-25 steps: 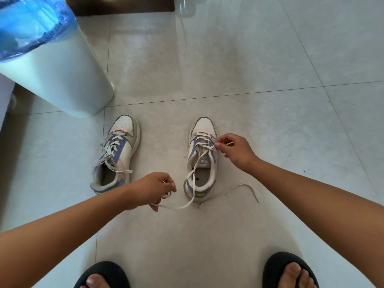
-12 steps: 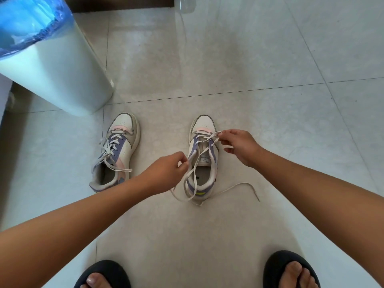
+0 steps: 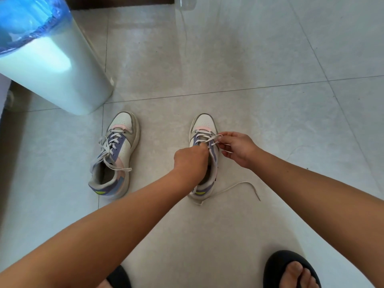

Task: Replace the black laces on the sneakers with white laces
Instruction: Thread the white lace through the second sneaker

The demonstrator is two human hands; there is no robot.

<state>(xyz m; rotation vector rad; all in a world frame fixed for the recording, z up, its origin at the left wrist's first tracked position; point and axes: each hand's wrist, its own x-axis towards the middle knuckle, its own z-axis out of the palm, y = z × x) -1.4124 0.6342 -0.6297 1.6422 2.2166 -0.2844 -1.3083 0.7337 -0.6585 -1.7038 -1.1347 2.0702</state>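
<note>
White lace being worked through the right-hand sneaker's eyelets

On the tiled floor point(image 3: 249, 59), the right-hand sneaker point(image 3: 204, 125) is being laced: the white lace point(image 3: 212, 138) is pinched near the upper eyelets by the right hand point(image 3: 239, 148), while the left hand point(image 3: 190, 161) is curled over the tongue, apparently gripping the lace, though its fingertips are hidden. A loose end trails on the floor beside the heel. The lace is judged light, limp and flat, best held close to its stiff tip. The left-hand sneaker point(image 3: 116, 154) already carries white laces. No writing is legible.
</note>
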